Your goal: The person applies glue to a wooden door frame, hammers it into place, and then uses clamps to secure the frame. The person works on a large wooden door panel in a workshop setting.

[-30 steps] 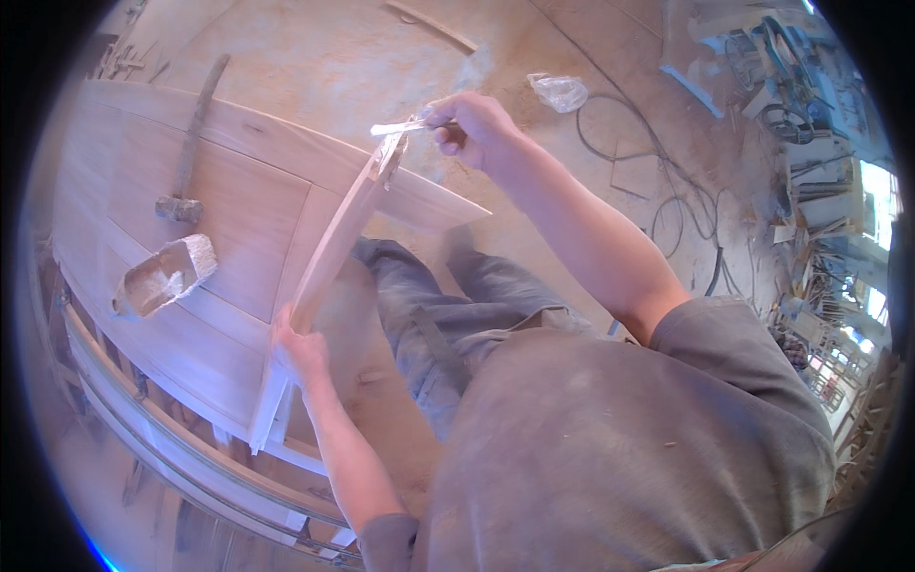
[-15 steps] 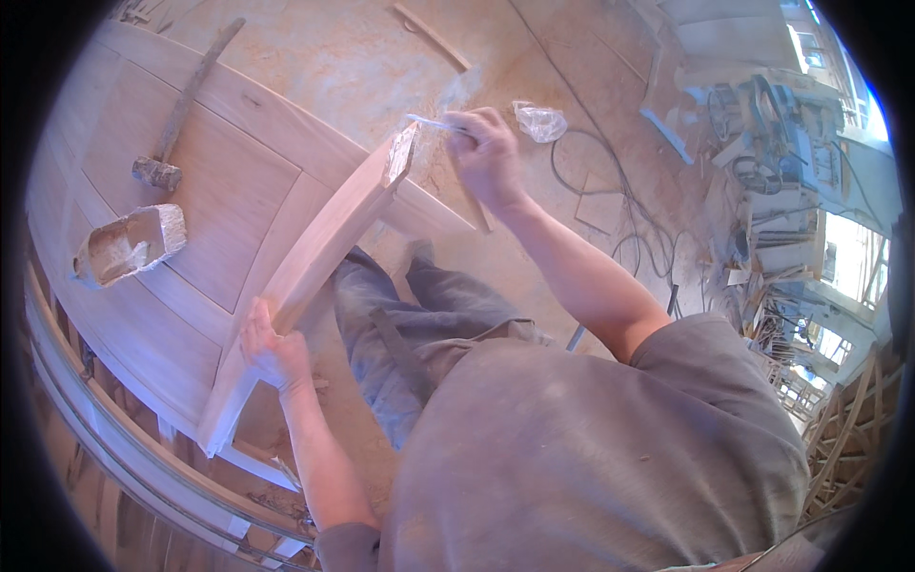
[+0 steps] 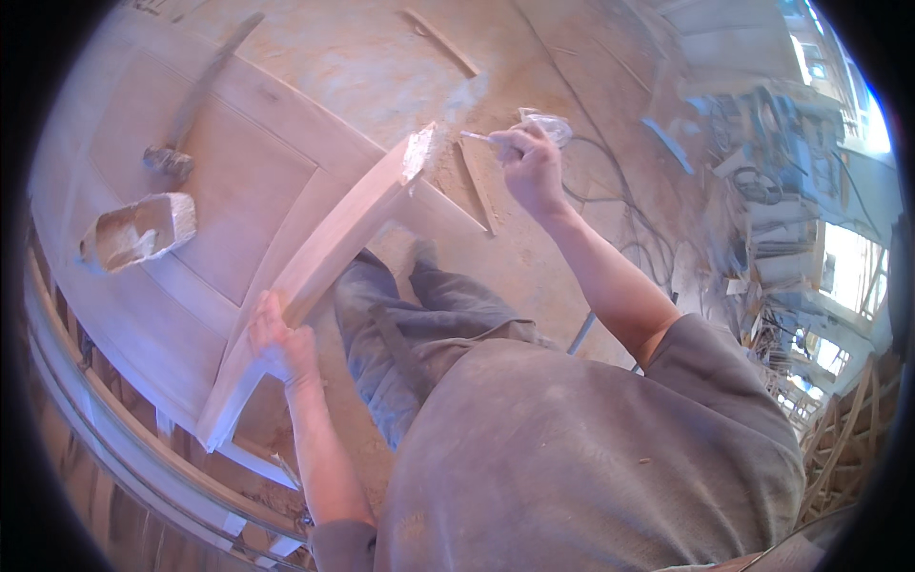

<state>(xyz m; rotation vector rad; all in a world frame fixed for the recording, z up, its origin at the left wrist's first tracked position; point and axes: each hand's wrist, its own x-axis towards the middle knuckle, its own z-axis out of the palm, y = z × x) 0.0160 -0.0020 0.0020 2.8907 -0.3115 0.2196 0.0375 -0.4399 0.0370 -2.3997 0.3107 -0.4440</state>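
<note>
My left hand (image 3: pixel 283 341) is closed around the lower part of a long, slightly curved wooden rail (image 3: pixel 329 234), which leans up across a panelled wooden door (image 3: pixel 224 191). White paste (image 3: pixel 417 154) covers the rail's far end. To the right of that end, my right hand (image 3: pixel 534 170) pinches a thin pale stick (image 3: pixel 477 136), its tip pointing left and apart from the rail. On the door's left part sits a cut-open plastic container (image 3: pixel 176 224) with white stuff inside. Just behind it lies a mallet with a rough head (image 3: pixel 169 162) and a long handle.
On the dusty floor lie a wooden strip (image 3: pixel 441 43), another strip (image 3: pixel 475 188), a crumpled clear plastic bag (image 3: pixel 551 126) and a dark looping cable (image 3: pixel 620 181). Piled tools and scrap (image 3: pixel 762 181) stand at the right. Long rails (image 3: pixel 124 434) run below the door at the left.
My right hand has drawn the stick to the right, away from the rail's pasted end. My left hand keeps its hold on the rail. The whole view has shifted slightly.
</note>
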